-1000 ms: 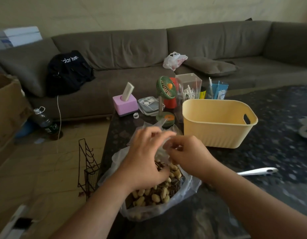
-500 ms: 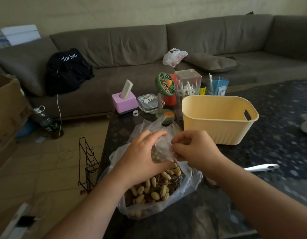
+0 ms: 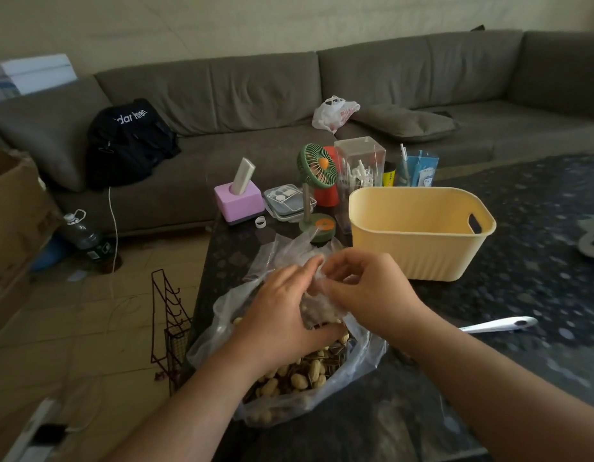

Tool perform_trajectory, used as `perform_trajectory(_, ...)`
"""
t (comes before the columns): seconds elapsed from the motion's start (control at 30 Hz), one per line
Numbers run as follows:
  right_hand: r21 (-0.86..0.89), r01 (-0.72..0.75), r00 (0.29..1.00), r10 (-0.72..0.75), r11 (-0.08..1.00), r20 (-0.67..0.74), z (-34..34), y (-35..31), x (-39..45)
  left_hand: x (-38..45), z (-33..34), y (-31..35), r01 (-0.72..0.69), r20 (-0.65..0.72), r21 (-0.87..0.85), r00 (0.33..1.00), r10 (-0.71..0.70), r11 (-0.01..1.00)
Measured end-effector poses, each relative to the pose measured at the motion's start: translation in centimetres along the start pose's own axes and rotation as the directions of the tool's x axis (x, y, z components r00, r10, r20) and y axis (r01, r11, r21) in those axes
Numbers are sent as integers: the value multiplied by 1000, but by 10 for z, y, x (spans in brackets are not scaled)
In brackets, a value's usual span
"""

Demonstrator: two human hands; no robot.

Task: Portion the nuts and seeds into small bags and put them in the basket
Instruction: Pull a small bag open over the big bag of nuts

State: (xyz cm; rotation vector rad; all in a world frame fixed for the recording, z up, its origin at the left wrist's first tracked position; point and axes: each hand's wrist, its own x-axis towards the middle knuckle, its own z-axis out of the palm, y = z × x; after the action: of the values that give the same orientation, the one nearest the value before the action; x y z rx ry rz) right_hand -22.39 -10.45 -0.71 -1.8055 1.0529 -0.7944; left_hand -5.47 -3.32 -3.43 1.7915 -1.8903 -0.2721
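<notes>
A large clear plastic bag (image 3: pixel 362 365) of peanuts and sunflower seeds (image 3: pixel 305 378) lies open on the dark table, near its left edge. Just above it I hold a small clear bag (image 3: pixel 317 303) with some nuts inside. My left hand (image 3: pixel 282 315) cups that small bag from the left, fingers curled round it. My right hand (image 3: pixel 365 288) pinches the bag's top from the right. A loose flap of clear plastic (image 3: pixel 285 248) sticks up behind my hands. The yellow basket (image 3: pixel 419 258) stands behind and to the right; no bags show in the visible part of its inside.
A white scoop handle (image 3: pixel 499 324) lies on the table to the right. Behind the bags stand a green desk fan (image 3: pixel 317 191), a pink holder (image 3: pixel 239 201), a clear box (image 3: pixel 360 161) and a flat tray (image 3: pixel 285 201). A wire rack (image 3: pixel 169 328) stands on the floor at left. A grey sofa (image 3: pixel 255 105) runs behind.
Both hands have kept working the small bag's top, shifting slightly lower and closer together over the big bag. The camera view tilted a little.
</notes>
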Motion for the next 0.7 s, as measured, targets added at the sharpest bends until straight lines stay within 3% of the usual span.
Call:
perform_trajectory(0.2,-15,-33,999,34,999,29,-11,-5,0,0,-3,-3,17,-35,-71,999,-20,997)
perform_trajectory(0.43,111,-120,993,121,986,2,-6,-6,-1,-3,1,-4,-6,-91,-155,996,-8,988)
perform_trajectory(0.7,86,-92,996,92,992,8,-6,-3,-3,-3,1,-8,-15,-110,-193,994,-6,981)
